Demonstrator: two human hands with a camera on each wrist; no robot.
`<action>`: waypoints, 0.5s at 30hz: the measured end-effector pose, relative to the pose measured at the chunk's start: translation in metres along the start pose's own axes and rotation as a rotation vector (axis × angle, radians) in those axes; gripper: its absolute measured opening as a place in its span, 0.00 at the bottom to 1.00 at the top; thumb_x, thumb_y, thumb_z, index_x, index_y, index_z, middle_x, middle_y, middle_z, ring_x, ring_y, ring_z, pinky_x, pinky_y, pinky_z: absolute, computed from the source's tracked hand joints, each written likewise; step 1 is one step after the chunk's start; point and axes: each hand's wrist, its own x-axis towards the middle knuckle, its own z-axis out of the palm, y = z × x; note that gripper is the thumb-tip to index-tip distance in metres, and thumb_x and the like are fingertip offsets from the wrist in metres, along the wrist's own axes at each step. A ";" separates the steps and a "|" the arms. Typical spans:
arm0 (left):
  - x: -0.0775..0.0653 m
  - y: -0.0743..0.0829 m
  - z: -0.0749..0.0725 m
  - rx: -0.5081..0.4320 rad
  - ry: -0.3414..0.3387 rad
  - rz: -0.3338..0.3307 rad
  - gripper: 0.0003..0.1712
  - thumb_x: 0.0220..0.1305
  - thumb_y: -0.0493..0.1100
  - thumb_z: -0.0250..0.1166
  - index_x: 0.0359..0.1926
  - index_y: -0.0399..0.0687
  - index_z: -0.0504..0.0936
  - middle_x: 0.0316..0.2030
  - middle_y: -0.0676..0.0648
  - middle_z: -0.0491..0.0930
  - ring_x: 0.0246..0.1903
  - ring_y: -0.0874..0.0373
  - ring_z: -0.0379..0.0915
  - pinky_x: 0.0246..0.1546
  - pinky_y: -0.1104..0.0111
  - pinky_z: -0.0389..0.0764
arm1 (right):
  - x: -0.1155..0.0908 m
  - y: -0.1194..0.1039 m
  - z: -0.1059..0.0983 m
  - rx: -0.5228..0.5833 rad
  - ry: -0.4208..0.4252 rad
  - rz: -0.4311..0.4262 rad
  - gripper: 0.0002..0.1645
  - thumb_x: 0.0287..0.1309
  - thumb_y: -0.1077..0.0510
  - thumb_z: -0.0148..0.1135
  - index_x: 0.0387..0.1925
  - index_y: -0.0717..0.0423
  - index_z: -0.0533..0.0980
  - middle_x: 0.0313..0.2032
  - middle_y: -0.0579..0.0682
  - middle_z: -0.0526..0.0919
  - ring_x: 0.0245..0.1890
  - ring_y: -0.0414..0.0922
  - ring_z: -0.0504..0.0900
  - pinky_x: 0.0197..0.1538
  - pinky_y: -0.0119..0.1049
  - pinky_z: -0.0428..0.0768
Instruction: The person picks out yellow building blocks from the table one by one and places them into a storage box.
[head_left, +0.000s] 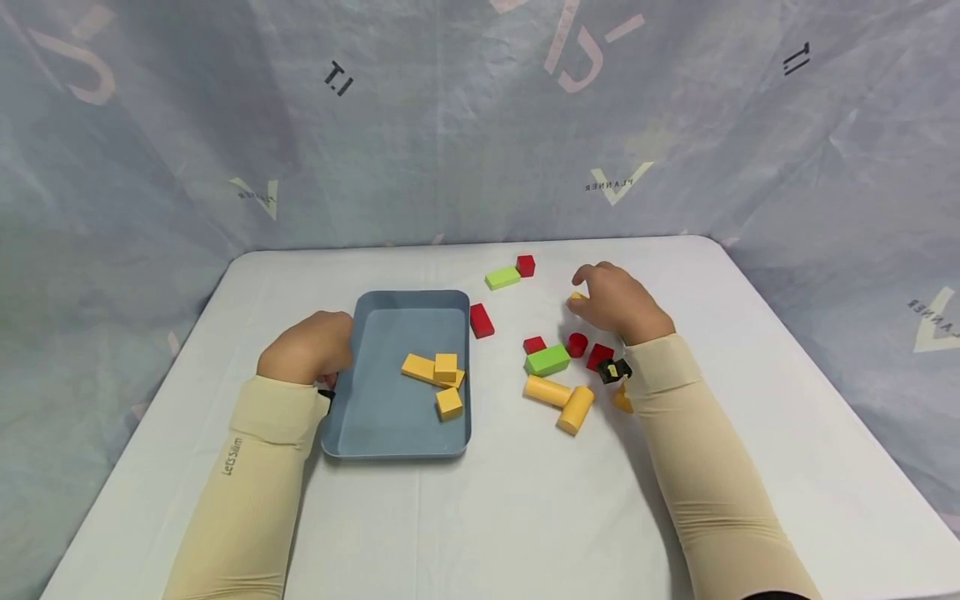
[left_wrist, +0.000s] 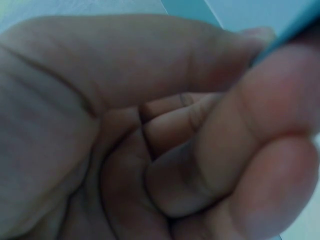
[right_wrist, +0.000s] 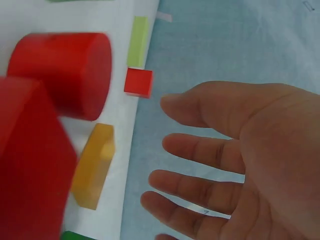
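My left hand pinches the left rim of a blue-grey tray. In the left wrist view, the tray edge sits between the thumb and the curled fingers. Inside the tray, a yellow cube rests on a flat yellow block, and another yellow cube lies nearby. My right hand is over the back right of the table, fingers spread and holding nothing. A yellow block lies just beyond its fingertips, mostly hidden by the hand in the head view.
Between tray and right arm lie two yellow cylinders, a green block, a red cylinder and red blocks. A red block is beside the tray's right wall. Farther back are a light green block and red cube.
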 end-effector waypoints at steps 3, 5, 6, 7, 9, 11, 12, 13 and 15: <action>0.001 0.003 0.000 0.012 -0.004 -0.006 0.17 0.62 0.23 0.49 0.28 0.32 0.84 0.15 0.43 0.82 0.15 0.53 0.77 0.17 0.68 0.74 | 0.000 0.006 0.001 -0.009 -0.012 0.024 0.28 0.66 0.49 0.64 0.64 0.56 0.75 0.60 0.60 0.77 0.53 0.56 0.76 0.60 0.59 0.77; 0.002 0.004 0.000 0.018 -0.006 -0.006 0.17 0.62 0.24 0.49 0.28 0.33 0.84 0.15 0.43 0.82 0.15 0.53 0.76 0.17 0.68 0.74 | -0.001 0.009 0.002 -0.014 -0.018 0.043 0.28 0.66 0.49 0.64 0.64 0.55 0.75 0.59 0.59 0.78 0.53 0.56 0.76 0.59 0.60 0.77; 0.003 0.005 0.000 0.019 -0.004 -0.006 0.17 0.62 0.24 0.48 0.28 0.33 0.84 0.15 0.43 0.82 0.14 0.54 0.76 0.17 0.68 0.73 | -0.001 0.010 0.002 -0.016 -0.018 0.053 0.28 0.66 0.49 0.64 0.64 0.55 0.75 0.59 0.58 0.78 0.53 0.56 0.76 0.59 0.60 0.77; 0.003 0.005 0.000 0.019 -0.002 -0.002 0.18 0.61 0.24 0.49 0.27 0.33 0.85 0.15 0.44 0.82 0.14 0.54 0.75 0.16 0.69 0.73 | -0.001 0.011 0.003 -0.018 -0.021 0.061 0.28 0.66 0.49 0.64 0.64 0.54 0.75 0.59 0.58 0.78 0.53 0.56 0.76 0.59 0.60 0.77; 0.003 0.006 0.000 0.018 -0.004 0.003 0.18 0.61 0.24 0.48 0.27 0.34 0.84 0.15 0.44 0.82 0.14 0.55 0.74 0.16 0.69 0.72 | 0.000 0.012 0.004 -0.017 -0.030 0.075 0.27 0.66 0.50 0.65 0.63 0.54 0.75 0.58 0.57 0.78 0.53 0.55 0.76 0.58 0.59 0.77; 0.002 0.005 0.001 0.020 -0.006 -0.003 0.18 0.61 0.24 0.48 0.26 0.34 0.84 0.15 0.44 0.82 0.13 0.55 0.73 0.16 0.69 0.71 | 0.002 0.013 0.007 -0.016 -0.046 0.079 0.27 0.66 0.50 0.65 0.63 0.54 0.75 0.58 0.57 0.79 0.53 0.55 0.76 0.58 0.58 0.78; 0.002 0.004 0.000 0.020 -0.007 -0.008 0.19 0.61 0.24 0.48 0.25 0.34 0.84 0.15 0.44 0.82 0.13 0.55 0.73 0.15 0.70 0.70 | 0.003 0.013 0.008 -0.015 -0.051 0.076 0.27 0.66 0.50 0.65 0.63 0.54 0.75 0.57 0.57 0.79 0.52 0.55 0.76 0.58 0.57 0.79; 0.002 0.003 0.001 0.022 -0.010 -0.011 0.19 0.61 0.24 0.48 0.25 0.34 0.84 0.15 0.44 0.82 0.13 0.55 0.73 0.15 0.70 0.70 | 0.004 0.013 0.009 -0.013 -0.055 0.073 0.27 0.66 0.50 0.66 0.63 0.55 0.76 0.57 0.57 0.80 0.52 0.55 0.76 0.57 0.56 0.79; 0.002 0.002 0.001 0.018 -0.009 -0.011 0.18 0.60 0.23 0.48 0.24 0.35 0.83 0.14 0.44 0.81 0.13 0.55 0.74 0.15 0.70 0.71 | 0.005 0.013 0.010 -0.012 -0.057 0.068 0.26 0.65 0.51 0.66 0.61 0.55 0.77 0.55 0.57 0.80 0.50 0.54 0.76 0.56 0.54 0.80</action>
